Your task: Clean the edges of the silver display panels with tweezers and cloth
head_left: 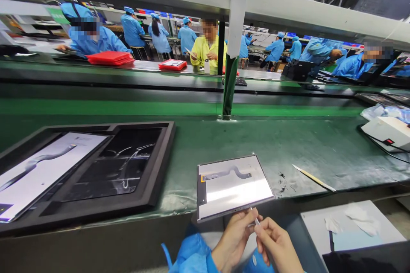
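A display panel (230, 196) lies silver back up, with a dark flex cable (233, 172) curving across it. It is tilted over the front edge of the green bench. My left hand (233, 236) is closed on the panel's near edge, thumb on top. Between the fingers of my right hand (274, 239) is a thin metal tool (257, 221), its tip at the panel's near edge beside my left thumb. My fingers partly cover the tool, so its exact kind is unclear. Blue sleeves (195, 256) cover my wrists.
A black foam tray (164, 153) at left holds another panel (57, 158) and a dark glass sheet (118, 166). A yellowish craft knife (312, 176) lies right. A white box (386, 133) with cables stands far right. A post (231, 81) rises behind; people work beyond.
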`<state>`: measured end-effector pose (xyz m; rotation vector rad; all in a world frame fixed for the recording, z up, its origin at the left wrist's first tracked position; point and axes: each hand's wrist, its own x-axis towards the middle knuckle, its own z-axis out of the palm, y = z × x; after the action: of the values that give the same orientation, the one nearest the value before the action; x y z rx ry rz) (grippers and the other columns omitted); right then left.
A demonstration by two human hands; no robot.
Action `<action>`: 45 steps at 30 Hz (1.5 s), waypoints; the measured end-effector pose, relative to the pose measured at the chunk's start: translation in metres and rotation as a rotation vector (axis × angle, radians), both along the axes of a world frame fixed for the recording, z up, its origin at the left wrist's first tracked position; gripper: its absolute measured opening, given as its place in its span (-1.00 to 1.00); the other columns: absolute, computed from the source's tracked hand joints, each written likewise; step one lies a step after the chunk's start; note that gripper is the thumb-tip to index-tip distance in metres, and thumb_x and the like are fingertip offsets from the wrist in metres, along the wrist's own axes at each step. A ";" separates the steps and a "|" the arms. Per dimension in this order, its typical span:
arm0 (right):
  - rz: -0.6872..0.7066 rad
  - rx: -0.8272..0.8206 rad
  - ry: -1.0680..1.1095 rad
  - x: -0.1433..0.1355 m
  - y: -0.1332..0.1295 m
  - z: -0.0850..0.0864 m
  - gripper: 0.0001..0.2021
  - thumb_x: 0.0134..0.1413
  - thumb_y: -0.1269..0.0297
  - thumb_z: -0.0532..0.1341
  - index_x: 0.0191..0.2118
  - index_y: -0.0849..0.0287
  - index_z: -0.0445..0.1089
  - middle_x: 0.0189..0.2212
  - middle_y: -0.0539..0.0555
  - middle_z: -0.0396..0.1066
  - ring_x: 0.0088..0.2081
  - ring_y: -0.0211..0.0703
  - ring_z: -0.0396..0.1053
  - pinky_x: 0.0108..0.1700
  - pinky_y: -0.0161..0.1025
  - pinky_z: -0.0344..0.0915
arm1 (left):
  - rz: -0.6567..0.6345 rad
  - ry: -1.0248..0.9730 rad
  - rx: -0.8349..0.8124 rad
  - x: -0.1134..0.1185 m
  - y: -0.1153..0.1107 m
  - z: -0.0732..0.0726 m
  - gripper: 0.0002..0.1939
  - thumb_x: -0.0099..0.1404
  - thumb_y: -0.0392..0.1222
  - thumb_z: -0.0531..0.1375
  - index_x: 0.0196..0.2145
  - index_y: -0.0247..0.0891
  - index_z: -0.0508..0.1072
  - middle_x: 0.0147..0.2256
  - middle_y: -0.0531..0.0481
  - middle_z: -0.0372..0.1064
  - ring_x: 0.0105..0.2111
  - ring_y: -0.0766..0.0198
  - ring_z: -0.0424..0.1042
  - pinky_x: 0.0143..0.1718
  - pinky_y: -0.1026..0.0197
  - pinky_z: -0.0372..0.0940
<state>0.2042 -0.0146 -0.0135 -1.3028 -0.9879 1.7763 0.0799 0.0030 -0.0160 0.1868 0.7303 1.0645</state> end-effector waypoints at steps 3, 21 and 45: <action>-0.002 -0.052 0.065 -0.001 0.000 0.000 -0.41 -0.14 -0.33 0.34 -0.49 0.17 0.27 -0.80 -0.16 0.21 -0.79 -0.51 -0.03 -0.69 -0.47 -0.07 | 0.005 0.013 0.018 -0.004 -0.001 0.003 -0.52 -0.18 0.03 0.56 -0.44 -0.41 0.59 -0.39 -0.12 0.49 -0.35 0.24 0.42 -0.23 0.22 0.27; 0.002 -0.084 0.087 -0.003 0.000 -0.002 -0.41 -0.11 -0.36 0.30 -0.47 0.17 0.30 -0.84 -0.15 0.20 -0.79 -0.48 -0.06 -0.68 -0.44 -0.12 | -0.019 0.047 0.057 -0.007 0.000 0.001 -0.49 -0.23 0.05 0.57 -0.46 -0.39 0.58 -0.51 -0.01 0.41 -0.50 0.35 0.32 -0.27 0.22 0.23; 0.034 -0.095 0.123 -0.007 0.002 0.002 -0.39 -0.19 -0.37 0.33 -0.50 0.18 0.29 -0.83 -0.13 0.21 -0.79 -0.49 -0.03 -0.67 -0.45 -0.08 | -0.020 0.136 0.058 -0.015 -0.001 0.002 -0.43 -0.22 0.14 0.55 -0.38 -0.38 0.62 -0.40 -0.11 0.49 -0.34 0.21 0.40 -0.10 0.17 0.22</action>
<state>0.1967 -0.0123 -0.0117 -1.2247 -0.8714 1.9253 0.0653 0.0016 -0.0142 0.3181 0.8186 1.0614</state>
